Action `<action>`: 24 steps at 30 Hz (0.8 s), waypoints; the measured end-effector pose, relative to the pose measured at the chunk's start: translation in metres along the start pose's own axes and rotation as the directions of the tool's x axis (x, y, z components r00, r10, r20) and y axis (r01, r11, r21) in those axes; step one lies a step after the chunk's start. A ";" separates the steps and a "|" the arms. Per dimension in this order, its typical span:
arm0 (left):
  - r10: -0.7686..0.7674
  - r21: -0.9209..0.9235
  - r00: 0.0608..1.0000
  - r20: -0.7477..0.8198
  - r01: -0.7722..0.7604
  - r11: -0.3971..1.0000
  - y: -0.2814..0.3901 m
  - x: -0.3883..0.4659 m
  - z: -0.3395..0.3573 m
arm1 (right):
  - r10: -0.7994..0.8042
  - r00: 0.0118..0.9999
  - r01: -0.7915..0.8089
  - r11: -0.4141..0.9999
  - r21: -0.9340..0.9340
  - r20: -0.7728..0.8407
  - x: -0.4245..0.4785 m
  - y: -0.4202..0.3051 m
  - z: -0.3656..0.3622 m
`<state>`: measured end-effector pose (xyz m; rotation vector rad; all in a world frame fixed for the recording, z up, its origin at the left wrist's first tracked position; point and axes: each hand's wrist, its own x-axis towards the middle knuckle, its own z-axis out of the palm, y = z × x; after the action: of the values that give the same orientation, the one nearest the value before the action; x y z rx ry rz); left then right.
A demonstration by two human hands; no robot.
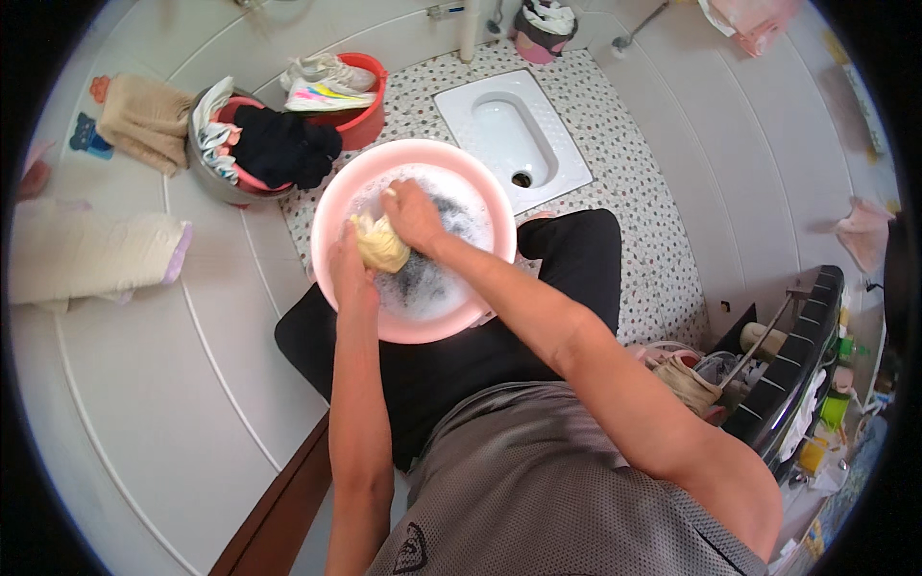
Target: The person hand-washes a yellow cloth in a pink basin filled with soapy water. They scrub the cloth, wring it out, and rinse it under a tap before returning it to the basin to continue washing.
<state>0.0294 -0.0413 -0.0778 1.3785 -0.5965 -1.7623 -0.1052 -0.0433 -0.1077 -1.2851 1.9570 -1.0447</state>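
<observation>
A pink plastic basin [413, 330] of sudsy water sits between my knees. Inside it, my left hand [351, 263] grips a wet, bunched yellow cloth [383, 246] from the left side. My right hand [415, 214] is closed around the upper part of the same cloth, and a bit of yellow shows by its fingers. White foam [461, 237] covers much of the water. Dark patches, perhaps submerged fabric, show through the foam below and to the right of the cloth.
A squat toilet [497, 137] is set in the pebble-patterned floor ahead. Left of it stand a red bucket [371, 126] with sneakers [328, 83] and a grey tub [205, 162] heaped with clothes. A towel [140, 119] hangs on the left wall; a black-edged counter [785, 353] stands right.
</observation>
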 end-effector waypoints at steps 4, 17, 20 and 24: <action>-0.153 0.067 0.988 0.016 0.151 0.986 -0.008 0.004 -0.016 | -0.036 0.999 0.030 0.971 -0.235 -0.025 0.001 -0.005 -0.002; -0.216 -0.246 0.895 0.390 0.328 0.912 0.006 -0.011 -0.024 | -0.453 0.852 0.416 0.890 0.189 0.262 -0.076 -0.071 0.000; -0.202 -0.351 0.937 0.285 0.298 0.887 -0.006 -0.005 -0.017 | -0.505 0.860 0.509 0.857 -0.077 0.074 -0.080 -0.064 0.021; -0.155 -0.346 0.957 0.245 0.236 0.908 -0.057 0.033 -0.024 | -0.315 0.949 0.308 0.941 -0.144 -0.030 -0.022 -0.025 0.041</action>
<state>0.0321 -0.0337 -0.1469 1.0205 -0.2149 -2.0765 -0.0524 -0.0411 -0.1079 -1.7024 1.9325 -1.1158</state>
